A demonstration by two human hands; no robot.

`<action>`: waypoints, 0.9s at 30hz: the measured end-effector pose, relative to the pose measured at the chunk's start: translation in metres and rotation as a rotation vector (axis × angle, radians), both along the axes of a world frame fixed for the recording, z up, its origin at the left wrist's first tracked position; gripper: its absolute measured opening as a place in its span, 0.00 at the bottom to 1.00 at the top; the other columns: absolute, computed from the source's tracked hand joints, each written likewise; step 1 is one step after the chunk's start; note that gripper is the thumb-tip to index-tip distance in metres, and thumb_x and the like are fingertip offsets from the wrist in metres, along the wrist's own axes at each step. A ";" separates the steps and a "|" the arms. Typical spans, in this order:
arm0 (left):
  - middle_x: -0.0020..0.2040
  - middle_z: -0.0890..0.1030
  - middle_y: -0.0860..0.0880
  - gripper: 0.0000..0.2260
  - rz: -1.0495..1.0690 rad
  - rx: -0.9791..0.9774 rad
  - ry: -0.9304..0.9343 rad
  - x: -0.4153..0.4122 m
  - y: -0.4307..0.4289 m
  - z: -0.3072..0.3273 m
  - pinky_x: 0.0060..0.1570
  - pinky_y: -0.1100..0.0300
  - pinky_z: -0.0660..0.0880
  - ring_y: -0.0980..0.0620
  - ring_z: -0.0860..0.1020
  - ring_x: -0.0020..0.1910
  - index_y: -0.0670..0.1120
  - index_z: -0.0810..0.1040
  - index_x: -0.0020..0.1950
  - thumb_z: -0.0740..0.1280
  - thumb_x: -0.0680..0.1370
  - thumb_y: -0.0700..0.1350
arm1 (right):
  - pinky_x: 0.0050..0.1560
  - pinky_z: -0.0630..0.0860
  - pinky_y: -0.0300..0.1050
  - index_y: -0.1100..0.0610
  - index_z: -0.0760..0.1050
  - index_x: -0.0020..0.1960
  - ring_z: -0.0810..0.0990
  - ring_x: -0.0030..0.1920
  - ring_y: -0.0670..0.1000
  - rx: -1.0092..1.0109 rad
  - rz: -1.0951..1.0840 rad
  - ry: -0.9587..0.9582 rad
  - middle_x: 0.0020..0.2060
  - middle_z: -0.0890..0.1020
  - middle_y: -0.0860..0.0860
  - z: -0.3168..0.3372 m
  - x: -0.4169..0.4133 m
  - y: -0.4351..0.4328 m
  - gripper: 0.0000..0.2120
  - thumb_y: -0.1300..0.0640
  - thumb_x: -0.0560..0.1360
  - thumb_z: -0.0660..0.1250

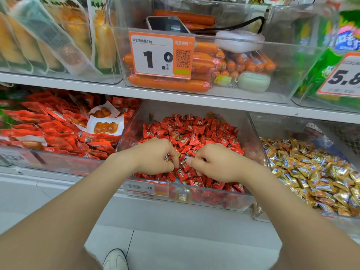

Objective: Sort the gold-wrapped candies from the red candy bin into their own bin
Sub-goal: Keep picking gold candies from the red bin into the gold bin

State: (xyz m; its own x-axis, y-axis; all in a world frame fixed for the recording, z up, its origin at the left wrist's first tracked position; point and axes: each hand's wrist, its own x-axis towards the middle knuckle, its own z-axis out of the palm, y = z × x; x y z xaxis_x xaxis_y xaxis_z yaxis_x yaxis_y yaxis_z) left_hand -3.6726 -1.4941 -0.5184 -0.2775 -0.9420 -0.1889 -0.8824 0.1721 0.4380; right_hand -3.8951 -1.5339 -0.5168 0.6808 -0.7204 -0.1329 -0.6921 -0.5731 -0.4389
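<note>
Both hands work inside the red candy bin (131,131), a clear bin in the middle of the lower shelf, filled with red candies (191,129). The left hand (153,156) is curled, with a gold-wrapped candy (166,158) pinched between thumb and fingers. The right hand (216,164) is also curled, fingertips buried in the pile and thumb just beside a second gold piece (183,161); whether it grips that piece cannot be told. The gold candy bin (288,129) stands just right of the red one and holds gold-wrapped candies (315,172); their print is too small to read. A price tag (145,188) on the red bin's front reads "19.8". On the upper shelf, an orange tag (161,53) reads "双汇鸡肉肠58g" and "1.0" beside a QR code, fixed to a bin of orange sausages (169,84). A partly cut-off tag (344,75) at the right edge shows "5.8".
</note>
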 end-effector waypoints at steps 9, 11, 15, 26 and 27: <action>0.39 0.84 0.66 0.09 -0.105 0.192 -0.043 -0.012 -0.006 -0.016 0.58 0.56 0.78 0.64 0.79 0.48 0.58 0.89 0.43 0.82 0.68 0.60 | 0.31 0.75 0.44 0.50 0.86 0.46 0.76 0.25 0.46 0.152 0.067 0.031 0.24 0.77 0.44 0.002 0.001 -0.003 0.14 0.45 0.84 0.66; 0.36 0.84 0.64 0.13 -0.102 0.212 -0.095 -0.019 -0.010 -0.015 0.50 0.59 0.78 0.63 0.79 0.46 0.58 0.90 0.45 0.83 0.64 0.61 | 0.36 0.75 0.47 0.49 0.86 0.40 0.72 0.26 0.47 0.089 0.056 0.066 0.25 0.78 0.46 -0.001 -0.003 -0.006 0.18 0.41 0.82 0.67; 0.36 0.85 0.59 0.14 -0.146 0.207 -0.202 -0.035 -0.015 -0.019 0.41 0.60 0.80 0.58 0.82 0.42 0.53 0.90 0.44 0.84 0.64 0.57 | 0.45 0.80 0.52 0.53 0.83 0.35 0.79 0.34 0.50 0.020 -0.016 0.064 0.31 0.83 0.50 -0.010 -0.013 -0.011 0.19 0.41 0.78 0.72; 0.43 0.86 0.60 0.03 0.057 0.087 0.012 0.020 0.005 0.006 0.57 0.54 0.80 0.62 0.82 0.48 0.56 0.89 0.43 0.77 0.75 0.54 | 0.41 0.74 0.34 0.49 0.88 0.44 0.79 0.35 0.39 -0.033 0.187 0.011 0.29 0.80 0.34 -0.015 0.019 0.001 0.01 0.53 0.74 0.77; 0.44 0.86 0.60 0.03 0.070 0.089 0.016 0.022 0.009 0.007 0.57 0.54 0.80 0.63 0.81 0.48 0.57 0.88 0.44 0.77 0.76 0.54 | 0.41 0.75 0.36 0.50 0.88 0.44 0.79 0.35 0.38 -0.047 0.193 0.084 0.30 0.80 0.36 -0.016 0.023 0.001 0.02 0.55 0.73 0.76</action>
